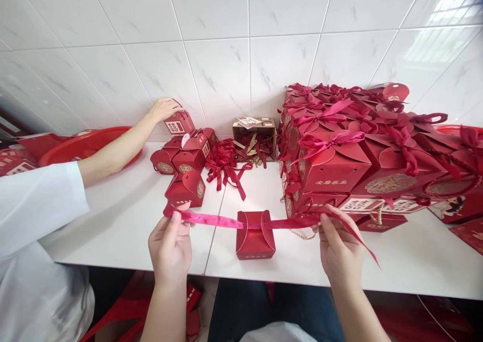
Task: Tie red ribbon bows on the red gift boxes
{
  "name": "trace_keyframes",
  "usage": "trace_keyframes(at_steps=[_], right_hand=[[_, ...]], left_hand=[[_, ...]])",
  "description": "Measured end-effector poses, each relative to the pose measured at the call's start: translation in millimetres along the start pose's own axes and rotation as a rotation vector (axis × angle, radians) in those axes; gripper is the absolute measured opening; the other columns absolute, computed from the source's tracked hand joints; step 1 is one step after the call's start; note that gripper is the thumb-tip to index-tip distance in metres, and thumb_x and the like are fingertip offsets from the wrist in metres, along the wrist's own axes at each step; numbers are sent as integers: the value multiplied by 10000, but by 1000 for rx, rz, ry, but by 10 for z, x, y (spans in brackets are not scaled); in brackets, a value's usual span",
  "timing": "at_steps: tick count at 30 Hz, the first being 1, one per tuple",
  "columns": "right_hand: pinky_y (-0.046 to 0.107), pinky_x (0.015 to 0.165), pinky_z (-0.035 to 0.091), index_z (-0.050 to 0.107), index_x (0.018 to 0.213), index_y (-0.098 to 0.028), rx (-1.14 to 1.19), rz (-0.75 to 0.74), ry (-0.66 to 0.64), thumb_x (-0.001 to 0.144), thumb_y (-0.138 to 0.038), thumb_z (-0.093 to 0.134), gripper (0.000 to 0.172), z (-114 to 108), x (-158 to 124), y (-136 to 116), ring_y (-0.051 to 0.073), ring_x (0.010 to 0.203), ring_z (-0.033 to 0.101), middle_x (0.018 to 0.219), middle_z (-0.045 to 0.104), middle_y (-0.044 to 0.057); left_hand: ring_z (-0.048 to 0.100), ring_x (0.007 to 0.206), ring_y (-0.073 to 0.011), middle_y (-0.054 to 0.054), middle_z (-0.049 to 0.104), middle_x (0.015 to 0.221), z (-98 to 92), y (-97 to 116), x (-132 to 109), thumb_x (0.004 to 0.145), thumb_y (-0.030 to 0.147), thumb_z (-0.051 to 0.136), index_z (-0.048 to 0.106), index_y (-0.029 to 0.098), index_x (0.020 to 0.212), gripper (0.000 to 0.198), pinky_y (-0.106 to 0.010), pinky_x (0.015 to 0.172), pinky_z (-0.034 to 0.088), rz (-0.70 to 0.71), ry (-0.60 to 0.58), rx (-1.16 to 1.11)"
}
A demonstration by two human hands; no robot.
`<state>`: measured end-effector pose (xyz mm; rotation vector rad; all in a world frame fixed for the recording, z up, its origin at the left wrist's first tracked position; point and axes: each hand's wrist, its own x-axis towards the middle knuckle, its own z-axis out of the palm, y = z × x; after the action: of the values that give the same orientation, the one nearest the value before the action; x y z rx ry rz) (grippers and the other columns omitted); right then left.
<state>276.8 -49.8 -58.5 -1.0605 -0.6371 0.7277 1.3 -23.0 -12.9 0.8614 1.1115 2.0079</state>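
Note:
A small red gift box (255, 244) stands on the white table in front of me, with a red ribbon (216, 220) threaded through its top. My left hand (171, 241) pinches one end of the ribbon, left of the box. On the right, my right hand (341, 246) pinches the other end, and a loose tail hangs past the fingers. The ribbon is stretched nearly level between both hands. Neither hand touches the box itself.
A co-worker's hand (166, 109) rests on a red box by the wall. Several unribboned boxes (184, 188), a ribbon pile (222, 158) and a carton (255, 130) of tags stand at the back. Stacked ribboned boxes (332, 168) fill the right; a red basin (94, 146) sits left.

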Motion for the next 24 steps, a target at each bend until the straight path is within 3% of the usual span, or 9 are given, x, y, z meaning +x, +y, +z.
trace_keyframes(at_steps=[4, 7, 11, 17, 20, 24], right_hand=[[261, 581, 501, 726, 903, -222, 107, -10, -74, 782, -316, 741, 155, 101, 45, -146, 137, 644, 629, 799, 715, 25], [276, 680, 541, 746, 901, -205, 77, -93, -78, 764, -292, 764, 163, 189, 74, -242, 170, 795, 673, 880, 738, 49], [204, 567, 511, 742, 843, -220, -7, -229, -187, 791, -262, 742, 67, 365, 127, -435, 105, 635, 635, 784, 737, 10], [238, 579, 528, 734, 844, -209, -124, -392, -483, 880, -290, 631, 136, 706, 174, -752, 128, 622, 637, 754, 723, 20], [241, 593, 524, 725, 819, -207, -142, -430, -552, 877, -273, 635, 125, 819, 173, -796, 132, 642, 639, 751, 712, 15], [243, 580, 512, 723, 857, -223, -104, -420, -590, 878, -266, 635, 100, 892, 185, -792, 126, 611, 618, 702, 687, 0]], left_hand=[[646, 709, -181, -38, 719, 712, 115, 98, 64, 716, 400, 760, 770, 184, 718, 216, -295, 681, 522, 107, -66, 21], [656, 715, -180, -21, 723, 717, 245, 167, 73, 701, 316, 784, 776, 198, 787, 146, -314, 737, 523, 169, -115, 40], [638, 701, -157, -7, 715, 717, 467, 291, 88, 689, 244, 793, 783, 214, 819, 134, -290, 745, 499, 242, -232, 39], [550, 638, -136, 11, 561, 582, 739, 408, 118, 795, 312, 711, 781, 200, 791, 132, -270, 710, 458, 209, -484, 118], [489, 597, -120, 18, 523, 582, 814, 426, 98, 820, 324, 684, 782, 206, 818, 153, -266, 691, 439, 188, -540, 173], [543, 671, -156, -10, 581, 643, 877, 460, 56, 837, 346, 658, 784, 205, 839, 189, -275, 695, 433, 181, -584, 244]])
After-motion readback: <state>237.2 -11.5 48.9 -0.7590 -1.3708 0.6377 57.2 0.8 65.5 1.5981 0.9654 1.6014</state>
